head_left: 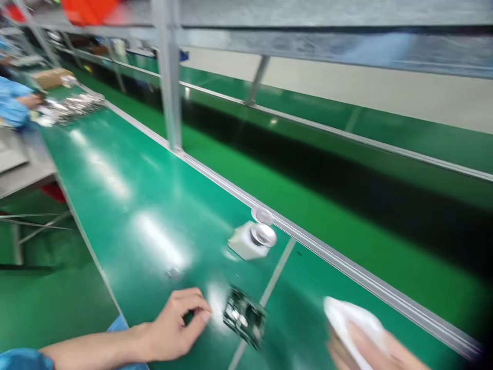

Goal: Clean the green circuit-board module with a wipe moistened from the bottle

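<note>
Circuit board (245, 317) lies on the green table (115, 221) at three o'clock from the left hand (169, 329); it looks light, stiff and fragile, best held by its edges. The left grip is narrow, thumb and forefinger nearly meeting, nothing visible between; forearm (92, 348) slanting from eight o'clock. Beyond the board, at three o'clock, the blurred right hand (398, 354) holds a soft-looking white cloth (358, 311).
</note>
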{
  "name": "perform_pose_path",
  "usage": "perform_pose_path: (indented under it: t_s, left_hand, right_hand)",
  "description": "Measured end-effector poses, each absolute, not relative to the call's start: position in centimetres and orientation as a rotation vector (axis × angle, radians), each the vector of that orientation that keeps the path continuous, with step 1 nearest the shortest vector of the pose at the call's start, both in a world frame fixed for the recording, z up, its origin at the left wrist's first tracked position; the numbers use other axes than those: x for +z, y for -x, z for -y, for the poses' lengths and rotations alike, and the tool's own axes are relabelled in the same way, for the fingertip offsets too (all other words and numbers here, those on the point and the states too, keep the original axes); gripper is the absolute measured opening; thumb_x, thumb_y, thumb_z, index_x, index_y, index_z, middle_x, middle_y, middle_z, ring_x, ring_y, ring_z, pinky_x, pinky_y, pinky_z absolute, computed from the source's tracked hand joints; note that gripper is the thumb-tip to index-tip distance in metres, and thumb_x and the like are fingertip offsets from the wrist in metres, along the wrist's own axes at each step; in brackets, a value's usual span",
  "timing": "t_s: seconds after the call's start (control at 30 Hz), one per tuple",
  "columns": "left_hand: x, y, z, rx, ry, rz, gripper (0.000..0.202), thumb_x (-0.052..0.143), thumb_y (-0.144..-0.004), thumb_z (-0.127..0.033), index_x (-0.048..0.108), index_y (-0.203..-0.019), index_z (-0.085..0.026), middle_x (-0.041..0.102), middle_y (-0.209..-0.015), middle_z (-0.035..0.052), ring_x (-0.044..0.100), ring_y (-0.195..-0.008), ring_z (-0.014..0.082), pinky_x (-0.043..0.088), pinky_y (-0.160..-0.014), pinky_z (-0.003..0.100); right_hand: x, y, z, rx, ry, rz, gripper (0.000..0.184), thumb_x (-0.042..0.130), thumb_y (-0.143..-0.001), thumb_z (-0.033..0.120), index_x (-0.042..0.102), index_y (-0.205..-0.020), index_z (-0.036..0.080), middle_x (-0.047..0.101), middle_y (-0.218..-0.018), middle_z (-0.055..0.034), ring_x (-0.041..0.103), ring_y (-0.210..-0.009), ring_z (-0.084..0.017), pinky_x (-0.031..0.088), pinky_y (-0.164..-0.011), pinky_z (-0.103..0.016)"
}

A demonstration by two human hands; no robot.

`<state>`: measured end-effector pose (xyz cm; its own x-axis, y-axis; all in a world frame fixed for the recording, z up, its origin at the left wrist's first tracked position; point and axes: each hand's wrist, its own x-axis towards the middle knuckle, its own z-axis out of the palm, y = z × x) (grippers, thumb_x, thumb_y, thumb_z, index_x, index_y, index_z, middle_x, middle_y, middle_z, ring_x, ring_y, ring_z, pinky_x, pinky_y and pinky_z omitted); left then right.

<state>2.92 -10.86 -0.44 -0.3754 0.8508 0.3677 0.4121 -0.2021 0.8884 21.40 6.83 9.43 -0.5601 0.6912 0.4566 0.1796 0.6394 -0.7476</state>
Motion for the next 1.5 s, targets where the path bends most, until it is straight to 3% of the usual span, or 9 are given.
perform_pose_path:
  t_s: [0.03, 0.1, 0.2, 0.5, 0.67, 0.87, 1.07, 1.27, 1.5]
  left_hand:
    - [-0.3, -3.1, 11.7, 1.568, -1.472, -1.726, 0.023, 0.047, -0.089, -0.022, 0.062, -0.073, -0.013, 0.056, -0.062, 0.0043, 0.051, -0.057, 0.0103, 0.043, -0.056, 0.020]
    - [-0.4, -3.1, 13.1, 1.510, -1.437, -1.780, 0.020, 0.050, -0.088, -0.023, 0.065, -0.078, -0.015, 0.061, -0.072, 0.0057, 0.057, -0.066, 0.0118, 0.047, -0.061, 0.021]
    - [-1.3, -2.3, 13.5, 1.533, -1.454, -1.830, 0.014, 0.062, -0.081, -0.029, 0.067, -0.079, -0.017, 0.066, -0.079, 0.0040, 0.061, -0.066, 0.0115, 0.050, -0.063, 0.018]
    - [-0.3, -2.6, 13.5, 1.504, -1.477, -1.923, 0.025, 0.062, -0.078, -0.043, 0.066, -0.073, -0.019, 0.066, -0.073, 0.0001, 0.060, -0.055, 0.0093, 0.045, -0.045, 0.015]
    - [-1.7, -2.3, 13.7, 1.478, -1.426, -1.897, 0.021, 0.061, -0.080, -0.039, 0.066, -0.080, -0.019, 0.065, -0.082, 0.0009, 0.061, -0.059, 0.0098, 0.039, -0.041, 0.017]
    - [-0.4, -1.6, 13.1, 1.485, -1.702, -1.779, 0.013, 0.059, -0.083, -0.030, 0.064, -0.088, -0.020, 0.064, -0.085, 0.0008, 0.062, -0.070, 0.0097, 0.049, -0.064, 0.016]
    - [1.0, -0.5, 10.6, 1.087, -1.781, -1.685, 0.064, 0.060, -0.080, -0.050, 0.039, -0.136, -0.027, 0.050, -0.134, 0.0050, 0.053, -0.116, 0.0225, 0.045, -0.102, 0.038]
    - [1.2, -0.6, 8.3, 1.016, -1.747, -1.472, 0.072, 0.063, -0.079, -0.047, 0.030, -0.141, -0.032, 0.048, -0.138, 0.0034, 0.049, -0.124, 0.0245, 0.045, -0.103, 0.040]
    - [0.7, -0.9, 8.3, 1.128, -1.883, -1.307, 0.065, 0.065, -0.081, -0.024, 0.036, -0.139, -0.024, 0.052, -0.130, 0.0092, 0.050, -0.121, 0.0236, 0.044, -0.102, 0.037]
  right_hand:
    - [9.1, -22.2, -5.1, 0.987, 0.755, 2.080, 0.018, 0.051, -0.086, 0.035, 0.056, -0.072, 0.025, 0.029, -0.043, 0.0027, 0.023, -0.030, -0.010, 0.018, -0.031, -0.028]
    - [8.6, -22.8, -1.7, 1.863, 0.896, 1.395, 0.024, 0.061, -0.076, 0.037, 0.046, -0.065, 0.022, 0.027, -0.050, 0.0047, 0.017, -0.037, -0.006, 0.014, -0.033, -0.024]
    - [7.6, -22.1, 0.4, 2.051, 0.890, 0.982, 0.020, 0.066, -0.068, 0.030, 0.049, -0.072, 0.019, 0.030, -0.057, 0.0059, 0.015, -0.042, -0.003, 0.011, -0.036, -0.018]
    - [7.5, -21.7, 1.3, 2.082, 0.834, 0.818, 0.006, 0.048, -0.077, 0.021, 0.052, -0.075, 0.016, 0.037, -0.062, 0.0066, 0.018, -0.047, -0.001, 0.012, -0.042, -0.015]
    - [6.6, -21.6, 0.2, 2.062, 0.853, 0.864, 0.016, 0.064, -0.070, 0.027, 0.053, -0.074, 0.016, 0.038, -0.060, 0.0058, 0.022, -0.044, -0.002, 0.015, -0.039, -0.017]
    - [6.5, -23.7, 1.8, 1.292, 1.108, 1.645, 0.027, 0.053, -0.085, 0.030, 0.049, -0.062, 0.016, 0.035, -0.062, 0.0014, 0.034, -0.055, -0.009, 0.026, -0.048, -0.023]
    - [3.6, -24.9, 8.6, 0.546, 1.138, 2.270, 0.027, 0.031, -0.088, 0.005, 0.055, -0.081, 0.015, 0.041, -0.074, -0.0023, 0.031, -0.055, -0.009, 0.022, -0.046, -0.024]
    - [0.8, -20.9, 10.8, 0.016, 1.202, 2.486, 0.032, 0.034, -0.074, -0.002, 0.053, -0.091, 0.018, 0.037, -0.069, -0.0011, 0.033, -0.053, -0.014, 0.022, -0.044, -0.025]
    - [0.6, -19.0, 8.8, -0.115, 1.298, 2.451, 0.023, 0.040, -0.075, 0.004, 0.050, -0.088, 0.021, 0.036, -0.067, -0.0010, 0.036, -0.055, -0.016, 0.026, -0.048, -0.025]
